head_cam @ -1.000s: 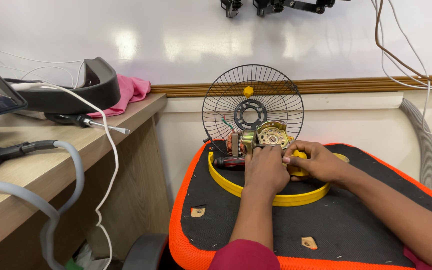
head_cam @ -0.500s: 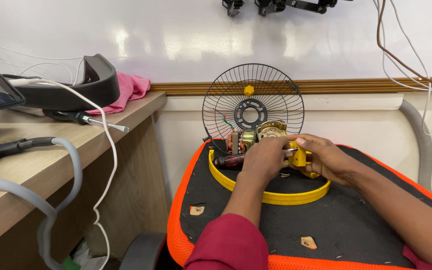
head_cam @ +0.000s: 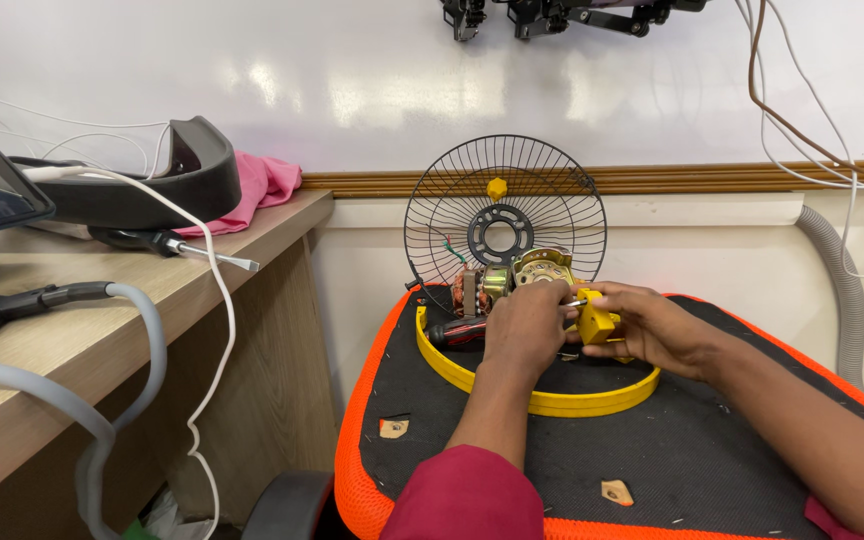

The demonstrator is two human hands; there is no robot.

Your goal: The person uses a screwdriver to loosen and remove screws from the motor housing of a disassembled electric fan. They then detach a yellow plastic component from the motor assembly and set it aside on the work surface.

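A small fan motor [head_cam: 512, 280] with copper windings stands on a black seat pad, in front of a black wire fan guard [head_cam: 505, 225]. My left hand [head_cam: 527, 325] is closed around a screwdriver with a red and black handle [head_cam: 455, 333]. Its metal tip points at a yellow plastic piece [head_cam: 595, 320]. My right hand [head_cam: 657, 328] grips that yellow piece from the right, just beside the motor. A yellow ring [head_cam: 552, 400] lies flat on the pad around both hands.
The seat pad [head_cam: 712, 450] has an orange mesh rim [head_cam: 352, 480]. At left, a wooden desk [head_cam: 102, 320] carries another screwdriver [head_cam: 187, 247], a pink cloth [head_cam: 262, 185], a black headset [head_cam: 152, 180] and cables. A grey hose [head_cam: 842, 290] hangs at right.
Both hands have risen slightly toward the motor, and the yellow piece now shows more clearly between them. The guard and the ring have stayed put.
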